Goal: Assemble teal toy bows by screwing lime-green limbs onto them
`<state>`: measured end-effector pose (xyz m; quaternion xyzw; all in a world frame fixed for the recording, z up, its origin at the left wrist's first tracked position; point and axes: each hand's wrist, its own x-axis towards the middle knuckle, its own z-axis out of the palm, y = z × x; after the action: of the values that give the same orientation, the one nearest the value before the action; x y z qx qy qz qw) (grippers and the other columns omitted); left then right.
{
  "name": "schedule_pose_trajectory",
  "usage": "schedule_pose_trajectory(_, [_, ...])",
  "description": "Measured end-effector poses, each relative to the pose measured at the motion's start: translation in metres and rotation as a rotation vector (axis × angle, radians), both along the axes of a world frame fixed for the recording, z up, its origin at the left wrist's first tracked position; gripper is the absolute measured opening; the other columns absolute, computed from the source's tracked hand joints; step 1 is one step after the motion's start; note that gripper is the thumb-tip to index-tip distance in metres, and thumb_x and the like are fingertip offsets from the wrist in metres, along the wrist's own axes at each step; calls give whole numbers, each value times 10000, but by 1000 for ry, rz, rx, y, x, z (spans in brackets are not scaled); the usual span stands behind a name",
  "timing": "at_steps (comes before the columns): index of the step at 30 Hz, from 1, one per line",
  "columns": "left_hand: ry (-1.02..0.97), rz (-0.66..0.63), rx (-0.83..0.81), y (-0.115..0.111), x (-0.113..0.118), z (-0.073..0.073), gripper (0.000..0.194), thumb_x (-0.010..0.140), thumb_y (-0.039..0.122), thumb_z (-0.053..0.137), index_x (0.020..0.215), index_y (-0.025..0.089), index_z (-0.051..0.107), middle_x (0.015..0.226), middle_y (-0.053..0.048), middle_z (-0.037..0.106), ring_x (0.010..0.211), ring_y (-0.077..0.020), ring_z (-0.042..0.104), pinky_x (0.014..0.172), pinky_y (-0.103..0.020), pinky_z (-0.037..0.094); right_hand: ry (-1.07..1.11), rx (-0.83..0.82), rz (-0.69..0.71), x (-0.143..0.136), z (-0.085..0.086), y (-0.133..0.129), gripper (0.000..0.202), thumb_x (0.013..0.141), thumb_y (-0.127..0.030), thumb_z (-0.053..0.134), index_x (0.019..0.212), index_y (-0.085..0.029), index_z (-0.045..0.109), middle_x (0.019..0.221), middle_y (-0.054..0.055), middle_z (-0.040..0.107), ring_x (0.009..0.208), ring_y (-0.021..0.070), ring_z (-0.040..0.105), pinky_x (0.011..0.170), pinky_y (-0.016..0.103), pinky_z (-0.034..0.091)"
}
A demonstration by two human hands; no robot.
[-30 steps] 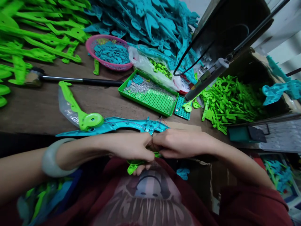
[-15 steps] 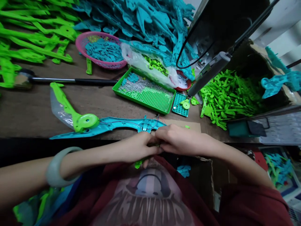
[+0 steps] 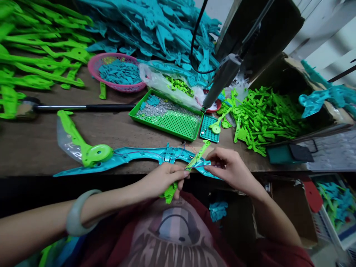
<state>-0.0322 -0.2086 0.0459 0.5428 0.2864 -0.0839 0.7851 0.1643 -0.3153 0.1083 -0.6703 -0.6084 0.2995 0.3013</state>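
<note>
My left hand [image 3: 172, 176] is closed on a bright green plastic part [image 3: 199, 155], which slants up past the fingertips and shows again below the palm. To its right, my right hand [image 3: 232, 167] pinches a thin dark wire near the green part; the exact grip is partly hidden by the fingers. Behind both hands a long curved blue plastic shell [image 3: 139, 149], like half of a toy bow, lies along the table edge with thin wires running inside. At its left end sits a green limb [image 3: 96, 154] with a round hub and a clear plastic piece.
A green tray [image 3: 169, 128] of small screws stands behind the shell, beside a small blue tray [image 3: 207, 135]. A hanging electric screwdriver [image 3: 222, 79] points down there. Further back are a pink basket [image 3: 116, 87], blue and green part piles, and a cardboard box [image 3: 319, 122] of green parts.
My hands, together before, are now apart, the right one having moved right. The green part and wire show between them. The screwdriver has swung left and the view has tilted slightly.
</note>
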Motion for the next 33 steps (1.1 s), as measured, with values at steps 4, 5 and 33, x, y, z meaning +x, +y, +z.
schedule_pose_trajectory(4, [-44, 115, -55, -1, 7, -5, 422, 790, 604, 617, 766, 202, 491, 623, 28, 602, 527, -132, 611, 494, -227, 433, -135, 129, 39, 1, 1, 5, 126, 946, -189, 599, 823, -172, 622, 776, 9, 584, 740, 131, 557, 676, 248, 415])
schedule_pose_trajectory(5, [-64, 112, -25, 0, 8, -5, 406, 815, 597, 590, 795, 205, 487, 651, 27, 608, 544, -138, 626, 503, -232, 444, -161, 162, 26, -1, 2, 5, 136, 955, -188, 583, 822, -174, 605, 782, 11, 574, 736, 131, 551, 669, 246, 413])
schedule_pose_trajectory(33, [-260, 346, 255, 22, 22, 37, 434, 849, 382, 525, 1206, 142, 582, 625, 49, 541, 629, -141, 507, 615, -239, 414, -177, 691, -356, -59, -85, 1, 128, 962, -124, 532, 890, -190, 616, 747, 18, 570, 697, 145, 560, 614, 260, 449])
